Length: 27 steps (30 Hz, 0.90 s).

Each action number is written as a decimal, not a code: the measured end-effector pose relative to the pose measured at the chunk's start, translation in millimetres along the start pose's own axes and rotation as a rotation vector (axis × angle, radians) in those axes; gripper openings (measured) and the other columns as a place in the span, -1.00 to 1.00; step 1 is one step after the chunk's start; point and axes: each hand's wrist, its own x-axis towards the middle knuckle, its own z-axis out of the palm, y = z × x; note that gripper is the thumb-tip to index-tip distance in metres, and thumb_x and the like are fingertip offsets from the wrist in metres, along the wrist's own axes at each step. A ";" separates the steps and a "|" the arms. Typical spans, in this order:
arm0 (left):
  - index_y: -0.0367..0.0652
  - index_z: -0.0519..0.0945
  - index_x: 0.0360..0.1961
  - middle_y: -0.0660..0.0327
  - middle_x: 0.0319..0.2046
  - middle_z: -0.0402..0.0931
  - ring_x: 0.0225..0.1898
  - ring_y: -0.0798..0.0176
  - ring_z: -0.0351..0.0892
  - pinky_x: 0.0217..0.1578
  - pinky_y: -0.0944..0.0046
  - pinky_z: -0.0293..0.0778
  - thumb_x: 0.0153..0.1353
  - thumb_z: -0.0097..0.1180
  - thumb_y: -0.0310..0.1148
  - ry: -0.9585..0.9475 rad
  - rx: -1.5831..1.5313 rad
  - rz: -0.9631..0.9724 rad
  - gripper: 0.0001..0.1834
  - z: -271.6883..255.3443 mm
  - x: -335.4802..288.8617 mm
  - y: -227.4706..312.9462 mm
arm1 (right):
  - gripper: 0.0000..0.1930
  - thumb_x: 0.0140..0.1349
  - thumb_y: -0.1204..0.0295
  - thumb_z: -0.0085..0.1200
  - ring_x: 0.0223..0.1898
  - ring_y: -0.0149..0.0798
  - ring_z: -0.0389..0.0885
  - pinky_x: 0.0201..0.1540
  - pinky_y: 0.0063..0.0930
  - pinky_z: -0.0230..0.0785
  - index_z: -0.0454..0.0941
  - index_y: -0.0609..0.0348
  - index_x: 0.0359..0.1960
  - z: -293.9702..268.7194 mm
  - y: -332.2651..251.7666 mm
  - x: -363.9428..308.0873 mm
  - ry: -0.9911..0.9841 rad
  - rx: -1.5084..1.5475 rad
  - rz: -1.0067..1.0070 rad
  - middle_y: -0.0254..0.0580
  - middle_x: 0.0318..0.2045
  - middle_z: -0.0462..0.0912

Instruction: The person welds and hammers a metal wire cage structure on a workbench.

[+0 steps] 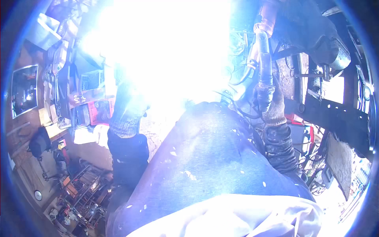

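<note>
A white-blue glare point(169, 43) floods the upper middle and hides whatever lies between my hands. My left hand point(128, 102), in a knitted-cuff glove, reaches up into its lower left edge. Its fingers are washed out, so their grip does not show. My right hand point(278, 94), also gloved, is at the right of the glare, beside and partly behind a jointed grey tube point(263, 59) with a dark ribbed lower end. Whether its fingers close on the tube cannot be made out. Thin dark cables point(244, 112) curve near the tube's lower end.
My paint-flecked dark clothing point(205, 150) fills the lower middle. At left are a red crate point(100, 111), a grey crate point(92, 80) and cluttered tools point(85, 185). A dark beam with holes point(335, 112) and a round metal cylinder point(339, 55) stand at right.
</note>
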 end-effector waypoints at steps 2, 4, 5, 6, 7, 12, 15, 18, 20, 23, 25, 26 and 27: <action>-0.23 0.54 0.04 0.15 -0.23 0.55 -0.31 0.26 0.58 -0.30 0.29 0.56 0.29 0.14 -0.41 0.016 0.033 0.047 -0.69 1.3 1.9 0.1 | -0.46 0.38 0.47 0.06 -0.31 -0.44 0.62 -0.29 -0.56 0.52 0.23 0.18 0.37 1.8 -3.3 -1.5 0.018 -0.151 -0.022 -0.27 -0.25 0.59; -0.20 0.53 0.07 0.17 -0.22 0.53 -0.35 0.30 0.56 -0.35 0.32 0.52 0.31 0.12 -0.38 0.009 0.036 0.027 -0.68 2.0 -1.7 17.6 | -0.44 0.36 0.48 0.08 -0.34 -0.43 0.62 -0.35 -0.55 0.51 0.23 0.18 0.38 -3.7 -2.8 0.7 -0.004 0.004 0.038 -0.24 -0.26 0.60; -0.19 0.53 0.09 0.18 -0.22 0.52 -0.36 0.32 0.54 -0.38 0.33 0.50 0.32 0.11 -0.36 -0.011 0.022 0.001 -0.67 5.5 0.9 24.1 | -0.44 0.36 0.48 0.08 -0.34 -0.43 0.62 -0.35 -0.55 0.51 0.23 0.18 0.38 -7.2 -0.3 0.2 0.005 0.001 0.037 -0.24 -0.26 0.60; -0.17 0.53 0.10 0.19 -0.22 0.51 -0.38 0.34 0.53 -0.40 0.34 0.48 0.33 0.10 -0.35 -0.029 0.008 -0.026 -0.67 8.7 2.7 31.4 | -0.44 0.37 0.47 0.07 -0.35 -0.43 0.62 -0.37 -0.56 0.49 0.22 0.17 0.38 -10.0 2.3 -0.6 0.005 -0.064 0.021 -0.23 -0.27 0.59; -0.16 0.52 0.11 0.20 -0.22 0.50 -0.39 0.36 0.52 -0.42 0.35 0.46 0.34 0.09 -0.33 -0.046 -0.002 -0.051 -0.66 13.4 5.2 38.1 | -0.43 0.38 0.46 0.06 -0.37 -0.43 0.61 -0.38 -0.57 0.49 0.20 0.16 0.40 -12.6 6.5 -1.8 -0.020 0.031 0.034 -0.22 -0.28 0.59; -0.09 0.51 0.18 0.25 -0.21 0.45 -0.47 0.46 0.45 -0.55 0.41 0.36 0.39 0.04 -0.26 -0.053 0.008 -0.166 -0.63 15.6 -3.9 77.8 | -0.53 0.38 0.18 0.03 -0.33 -0.30 0.63 -0.32 -0.44 0.54 0.36 0.23 0.20 -31.8 32.6 0.9 -0.040 0.178 0.014 -0.14 -0.23 0.60; -0.05 0.50 0.22 0.28 -0.21 0.43 -0.52 0.52 0.40 -0.62 0.45 0.30 0.42 0.01 -0.21 -0.098 0.004 -0.223 -0.61 20.0 2.4 84.1 | -0.47 0.39 0.05 -0.01 -0.17 -0.23 0.66 -0.13 -0.31 0.59 0.39 0.23 0.18 -44.5 43.0 -5.4 0.128 0.117 -0.036 -0.07 -0.11 0.60; -0.09 0.49 0.25 0.31 -0.21 0.46 -0.47 0.54 0.40 -0.53 0.46 0.33 0.43 0.01 -0.24 -0.048 -0.006 -0.165 -0.59 20.8 -2.0 81.5 | -0.52 0.49 0.12 -0.20 0.02 -0.21 0.62 0.00 -0.33 0.57 0.34 0.21 0.25 -29.7 11.9 -15.6 0.168 -0.232 -0.048 -0.01 0.05 0.56; -0.05 0.50 0.20 0.30 -0.26 0.45 -0.48 0.50 0.48 -0.61 0.43 0.36 0.41 0.03 -0.29 -0.021 -0.074 -0.126 -0.64 20.1 -1.3 70.3 | -0.54 0.53 0.16 -0.28 0.09 -0.20 0.60 0.05 -0.34 0.56 0.32 0.20 0.27 -36.4 21.1 -15.1 0.147 -0.375 -0.051 0.01 0.12 0.54; -0.04 0.50 0.20 0.29 -0.27 0.44 -0.48 0.49 0.48 -0.61 0.43 0.36 0.40 0.03 -0.28 -0.050 -0.061 -0.077 -0.63 19.9 4.0 71.0 | -0.57 0.49 0.42 -0.15 -0.12 -0.39 0.61 -0.11 -0.48 0.55 0.26 0.25 0.35 -47.0 48.6 -6.8 0.172 -0.348 -0.214 -0.25 -0.06 0.58; -0.05 0.51 0.19 0.28 -0.29 0.44 -0.49 0.49 0.47 -0.61 0.42 0.36 0.40 0.04 -0.28 -0.063 -0.053 -0.094 -0.63 19.3 4.3 73.4 | -0.53 0.45 0.46 -0.05 -0.11 -0.38 0.61 -0.08 -0.48 0.56 0.24 0.24 0.36 -26.6 25.8 -6.4 0.076 0.233 -0.008 -0.22 -0.02 0.57; -0.06 0.51 0.19 0.28 -0.31 0.44 -0.51 0.49 0.46 -0.61 0.42 0.36 0.40 0.04 -0.28 -0.076 -0.045 -0.108 -0.63 18.2 4.2 77.1 | -0.51 0.43 0.48 -0.02 -0.11 -0.37 0.61 -0.07 -0.48 0.56 0.24 0.24 0.37 -22.2 21.0 -6.4 0.051 0.426 0.067 -0.21 0.00 0.57; -0.06 0.51 0.19 0.28 -0.31 0.44 -0.51 0.49 0.46 -0.61 0.42 0.36 0.40 0.04 -0.28 -0.078 -0.045 -0.107 -0.63 17.7 3.8 79.0 | -0.48 0.40 0.50 0.03 -0.10 -0.37 0.60 -0.07 -0.49 0.55 0.24 0.23 0.38 -24.3 23.8 -5.6 0.036 0.246 0.048 -0.19 0.02 0.56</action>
